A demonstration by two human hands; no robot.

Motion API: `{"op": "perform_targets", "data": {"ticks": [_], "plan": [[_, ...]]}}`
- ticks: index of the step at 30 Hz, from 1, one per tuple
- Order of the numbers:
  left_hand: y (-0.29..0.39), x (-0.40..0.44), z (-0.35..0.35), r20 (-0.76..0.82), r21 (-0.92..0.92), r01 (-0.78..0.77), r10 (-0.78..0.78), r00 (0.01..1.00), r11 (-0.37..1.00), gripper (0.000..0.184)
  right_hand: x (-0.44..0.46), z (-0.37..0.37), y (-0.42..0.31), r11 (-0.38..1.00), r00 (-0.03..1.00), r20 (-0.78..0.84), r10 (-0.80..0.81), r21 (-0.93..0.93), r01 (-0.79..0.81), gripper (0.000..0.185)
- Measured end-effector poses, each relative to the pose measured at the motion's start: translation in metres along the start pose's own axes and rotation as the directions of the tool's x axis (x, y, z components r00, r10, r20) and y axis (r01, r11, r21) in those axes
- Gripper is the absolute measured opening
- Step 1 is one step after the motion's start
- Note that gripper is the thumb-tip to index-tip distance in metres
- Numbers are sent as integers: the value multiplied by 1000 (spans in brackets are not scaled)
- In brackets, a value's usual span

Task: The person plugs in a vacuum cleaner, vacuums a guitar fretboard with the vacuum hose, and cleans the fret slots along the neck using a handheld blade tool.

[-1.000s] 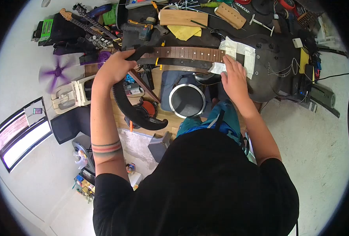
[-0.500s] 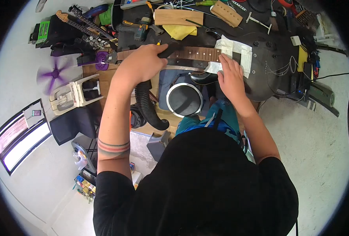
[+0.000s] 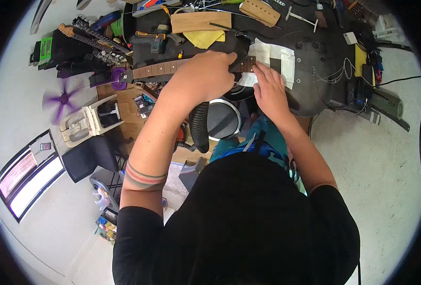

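A guitar lies across the bench, its wooden fretboard (image 3: 158, 69) running left and its dark body (image 3: 310, 95) at the right. White paper (image 3: 289, 64) covers part of the body by the fretboard's end. My left hand (image 3: 203, 76) is closed around a black vacuum hose (image 3: 199, 123), over the upper frets. The hose's ribbed length hangs down below the hand; a dark nozzle part shows beyond the fingers. My right hand (image 3: 271, 92) lies with outstretched fingers on the paper and the fretboard's end, holding nothing.
Behind the guitar are a wooden block (image 3: 201, 22), a yellow cloth (image 3: 205, 38), a power drill (image 3: 157, 42) and a drilled wooden piece (image 3: 260, 13). A round stool (image 3: 224, 119) stands below. A purple fan (image 3: 64, 99) and a white chair (image 3: 89, 118) are at left.
My left hand has moved right along the fretboard with the vacuum hose, uncovering frets on the left. My right hand stays on the paper and fretboard end. The view has shifted slightly.
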State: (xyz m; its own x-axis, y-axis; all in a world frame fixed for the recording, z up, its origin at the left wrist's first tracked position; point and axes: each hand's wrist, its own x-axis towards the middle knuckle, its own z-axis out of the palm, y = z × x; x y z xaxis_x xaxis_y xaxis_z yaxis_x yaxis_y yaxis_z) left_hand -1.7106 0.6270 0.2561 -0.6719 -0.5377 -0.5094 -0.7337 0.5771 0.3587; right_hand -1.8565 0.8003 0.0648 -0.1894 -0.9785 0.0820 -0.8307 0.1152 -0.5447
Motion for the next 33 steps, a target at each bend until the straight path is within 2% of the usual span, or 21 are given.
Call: {"op": "perform_targets", "data": {"ticks": [6,9,12,15,18,21,27,30,33], "plan": [[-10,0,-5,15,-16,20,-20,1000,1000,58,-2,0,2,1000,1000,9,-3,7,3,60],[-4,-2,-1,-33,-6,-9,8,999,1000,58,-2,1,3,1000,1000,7,-8,8,8,60],[22,0,-5,78,1,34,-34,996,999,55,-2,1,2,997,1000,-23,3,74,-1,54],[19,2,17,-32,27,-99,100,995,995,53,-5,4,4,983,998,-36,57,176,-49,44],[25,-9,15,72,14,-50,49,996,999,52,-8,6,10,982,999,-41,34,187,-26,36],[18,-16,19,58,44,-89,87,995,995,54,-8,7,15,983,998,-60,1,183,10,34],[23,-24,31,-21,64,-119,121,992,991,53,-8,-2,13,994,997,-73,39,100,-32,44],[22,-25,28,32,59,-90,89,996,994,53,-9,-3,12,998,998,-54,17,57,-14,49],[20,-30,34,9,72,-96,96,995,993,54,-10,0,9,999,999,-44,28,31,-26,52]]}}
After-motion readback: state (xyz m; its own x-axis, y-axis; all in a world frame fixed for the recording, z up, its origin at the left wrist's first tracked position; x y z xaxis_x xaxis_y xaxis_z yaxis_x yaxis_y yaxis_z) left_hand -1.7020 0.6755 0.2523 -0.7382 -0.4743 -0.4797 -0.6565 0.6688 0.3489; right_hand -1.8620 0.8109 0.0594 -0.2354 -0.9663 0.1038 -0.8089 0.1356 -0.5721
